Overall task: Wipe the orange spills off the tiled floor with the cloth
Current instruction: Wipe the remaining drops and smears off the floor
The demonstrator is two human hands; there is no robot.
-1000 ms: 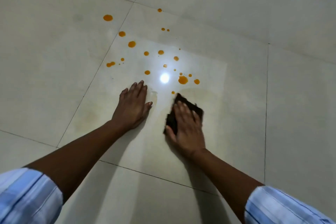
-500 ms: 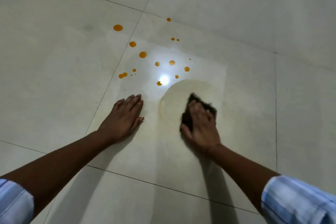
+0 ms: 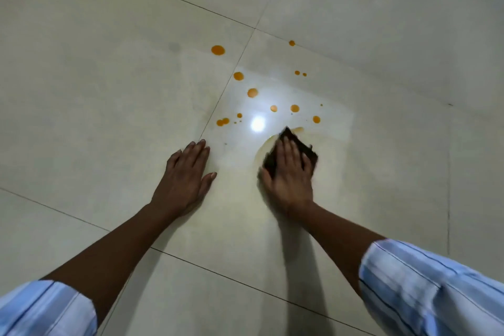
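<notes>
Flat-palm grip going on: the right hand (image 3: 290,172) is spread wide and pressed down on top of the dark cloth (image 3: 308,151), fingers fanned over it rather than pinching it. Makes sense to me, since an open palm pushes the whole pad against the floor and lets it slide without bunching. That hand looks a bit blurred, so I can't say exactly how the thumb sits. Only the far corner and right edge of the cloth peek out from under the fingers.

Over on the other side, the left hand (image 3: 188,174) holds nothing. It's flat on the tiled floor (image 3: 109,117) with fingers together and pointing forward, well apart from the cloth. My guess is it's just propping up body weight while leaning in.

A faint yellowish smear (image 3: 261,150) curves around the left of the cloth, which reads like thinned-out spill that hasn't been fully lifted. Beyond the cloth, the orange drops (image 3: 294,108) are scattered toward the far side, the nearest one (image 3: 316,119) just past the cloth's tip and the biggest one (image 3: 218,50) off across the tile joint. A bright light reflection (image 3: 257,124) sits between the hands and the drops.

So I'd call it early-to-middle: most drops still need a pass, plus that smear.
</notes>
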